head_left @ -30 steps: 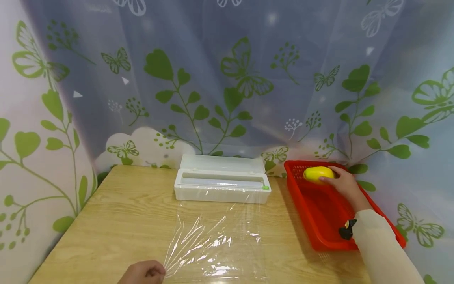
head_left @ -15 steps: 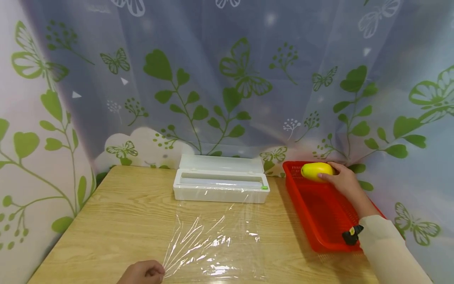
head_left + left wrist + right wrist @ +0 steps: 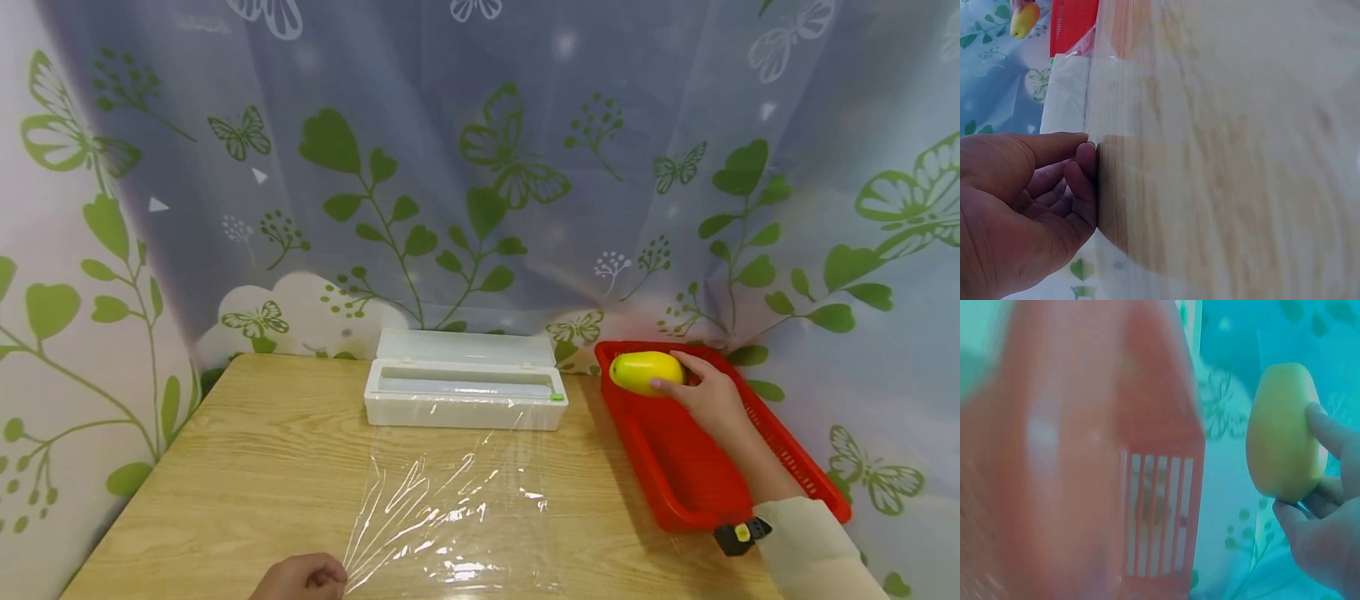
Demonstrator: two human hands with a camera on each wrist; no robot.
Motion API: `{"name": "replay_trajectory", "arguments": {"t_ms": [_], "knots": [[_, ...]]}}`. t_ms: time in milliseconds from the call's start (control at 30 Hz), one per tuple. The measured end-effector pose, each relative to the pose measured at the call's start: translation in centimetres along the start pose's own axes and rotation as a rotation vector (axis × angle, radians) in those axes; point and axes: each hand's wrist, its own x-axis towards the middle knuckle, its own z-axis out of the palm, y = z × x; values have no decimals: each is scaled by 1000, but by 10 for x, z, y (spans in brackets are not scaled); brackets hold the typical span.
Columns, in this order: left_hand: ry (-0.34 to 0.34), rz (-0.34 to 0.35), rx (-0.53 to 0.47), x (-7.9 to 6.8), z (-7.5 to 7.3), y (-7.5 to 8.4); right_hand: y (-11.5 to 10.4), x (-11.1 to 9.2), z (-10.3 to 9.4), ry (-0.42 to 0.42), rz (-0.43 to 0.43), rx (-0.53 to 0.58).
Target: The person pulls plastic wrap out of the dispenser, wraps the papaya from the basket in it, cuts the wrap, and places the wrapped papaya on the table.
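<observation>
In the head view my left hand (image 3: 303, 575) pinches a corner of clear cling film (image 3: 480, 508), which creases out from the fingertips. The left wrist view shows the thumb and forefinger meeting at the film's edge. The film runs from a roll (image 3: 465, 387) in a white cling film box (image 3: 465, 412) whose lid stands raised. My right hand (image 3: 708, 396) grips a smooth, oblong yellow fruit (image 3: 645, 372) by one end, over the far part of a red basket (image 3: 652, 492). In the right wrist view the fruit (image 3: 1285, 434) is beside the slotted basket wall (image 3: 1160, 519).
A wooden table (image 3: 247, 467) carries the box at its back and the basket on the right. A green slider (image 3: 557, 397) sits at the box's right end. Printed fabric (image 3: 465, 167) hangs close behind the table and along both sides.
The yellow fruit in my right hand has moved left, toward the basket's far left corner. My left hand keeps its pinch on the film, and the box has stayed put.
</observation>
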Motion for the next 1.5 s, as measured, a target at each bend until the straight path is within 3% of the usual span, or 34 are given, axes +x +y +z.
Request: {"name": "replay_trajectory", "arguments": {"t_ms": [467,767,1000,1500], "knots": [[-10,1,-9,-3,2,3,-39,-43,54,1,-18,119],[-16,12,-9,0,4,5,-52,-53,103,-23,-16,236],[-8,-30,0,1,4,4,-67,-58,146,-36,-84,325],[-13,-49,-21,2,5,4,-89,-72,211,-103,-120,323]]}}
